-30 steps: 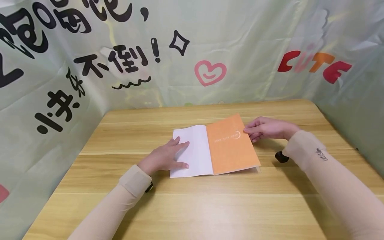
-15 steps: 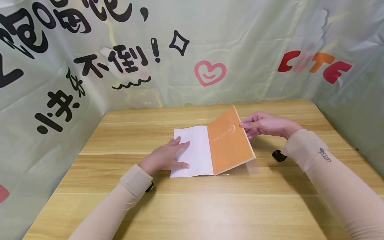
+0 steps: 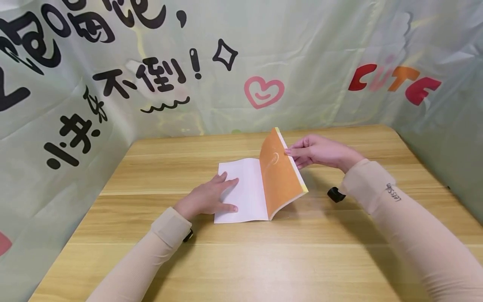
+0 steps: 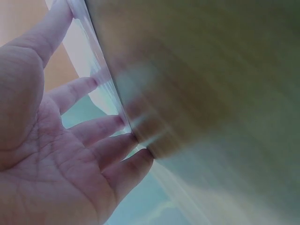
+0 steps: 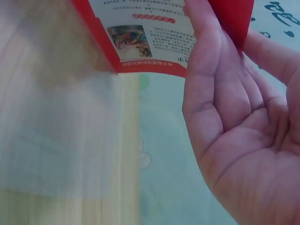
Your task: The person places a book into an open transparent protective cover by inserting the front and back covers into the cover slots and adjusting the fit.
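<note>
A thin book lies spread on the table, with a white page point(image 3: 249, 188) flat on its left side and an orange page point(image 3: 281, 172) on the raised right side. My left hand point(image 3: 207, 195) rests with spread fingers on the white page's left part. In the left wrist view, the fingertips point(image 4: 140, 157) reach the page edge. Raised at the right, my right hand point(image 3: 320, 152) pinches the outer edge of the lifted part between thumb and fingers. The right wrist view shows that part's red-bordered back cover point(image 5: 129, 42), printed with text and a small picture.
The wooden table point(image 3: 241, 260) spreads around the book. A pale cloth backdrop point(image 3: 309, 50) with black writing, a pink heart and coloured letters stands behind and at both sides. Dark wrist-camera pieces point(image 3: 336, 194) show below the right cuff.
My right hand has moved left and upward, lifting the book's right part from a low tilt to a steep one. My left hand has stayed in place on the white page.
</note>
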Available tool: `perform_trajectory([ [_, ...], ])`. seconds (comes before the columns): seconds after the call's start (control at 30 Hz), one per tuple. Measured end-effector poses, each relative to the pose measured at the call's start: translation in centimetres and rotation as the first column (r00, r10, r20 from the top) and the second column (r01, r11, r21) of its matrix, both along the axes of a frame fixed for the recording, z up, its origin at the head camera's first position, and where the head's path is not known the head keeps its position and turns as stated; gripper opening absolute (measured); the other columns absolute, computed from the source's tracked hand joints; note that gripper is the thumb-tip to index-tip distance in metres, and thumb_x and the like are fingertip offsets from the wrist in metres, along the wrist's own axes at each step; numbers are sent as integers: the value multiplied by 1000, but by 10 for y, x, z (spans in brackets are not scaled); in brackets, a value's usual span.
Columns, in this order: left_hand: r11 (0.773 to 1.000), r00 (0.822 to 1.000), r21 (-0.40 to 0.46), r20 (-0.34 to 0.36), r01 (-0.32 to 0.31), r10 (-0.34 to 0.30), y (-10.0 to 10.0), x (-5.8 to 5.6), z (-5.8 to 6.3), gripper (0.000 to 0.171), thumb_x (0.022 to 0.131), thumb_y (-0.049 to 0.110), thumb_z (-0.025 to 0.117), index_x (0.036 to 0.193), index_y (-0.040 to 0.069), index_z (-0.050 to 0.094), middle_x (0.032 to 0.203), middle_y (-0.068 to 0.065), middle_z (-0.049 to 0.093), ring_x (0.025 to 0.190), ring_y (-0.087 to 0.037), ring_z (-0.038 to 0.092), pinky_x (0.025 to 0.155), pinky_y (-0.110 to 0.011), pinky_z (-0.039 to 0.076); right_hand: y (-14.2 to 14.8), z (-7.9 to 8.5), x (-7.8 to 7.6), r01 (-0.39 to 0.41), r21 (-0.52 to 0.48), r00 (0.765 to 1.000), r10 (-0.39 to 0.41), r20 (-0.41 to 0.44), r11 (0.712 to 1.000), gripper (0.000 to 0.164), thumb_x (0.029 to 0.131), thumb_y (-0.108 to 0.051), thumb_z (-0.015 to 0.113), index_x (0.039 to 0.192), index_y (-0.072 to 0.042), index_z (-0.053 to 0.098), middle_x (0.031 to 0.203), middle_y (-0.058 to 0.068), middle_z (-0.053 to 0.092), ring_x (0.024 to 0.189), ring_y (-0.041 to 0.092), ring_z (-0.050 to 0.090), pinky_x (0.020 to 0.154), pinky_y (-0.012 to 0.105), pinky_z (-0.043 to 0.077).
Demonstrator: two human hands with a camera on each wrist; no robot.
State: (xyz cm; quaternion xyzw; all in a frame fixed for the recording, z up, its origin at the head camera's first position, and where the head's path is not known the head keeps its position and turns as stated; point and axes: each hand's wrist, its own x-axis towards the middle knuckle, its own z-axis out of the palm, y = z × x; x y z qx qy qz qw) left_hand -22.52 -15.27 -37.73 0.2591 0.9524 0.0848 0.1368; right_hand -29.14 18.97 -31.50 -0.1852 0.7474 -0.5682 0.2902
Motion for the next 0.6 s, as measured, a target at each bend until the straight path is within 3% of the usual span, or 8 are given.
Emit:
perform_trajectory([
  [0.33,1000,1000,13,7,-3,3,0,0,-1,87,83,61,62,154,24,28,157,-16,14,141,-33,14,97,-58,34,-14,4,1,48,22,999,-49,11,999,33,94,-18,64,109,10,64,91,16,70,77,25,68,78,41,53],
  [0.6,999,999,-16,-36,33,-33,-2,-3,-2,87,82,63,61,154,23,31,155,-18,19,140,-33,17,100,-53,35,-21,4,4,72,78,994,-65,-84,994,31,92,-24,67,103,5,69,84,14,70,68,21,65,71,38,55],
])
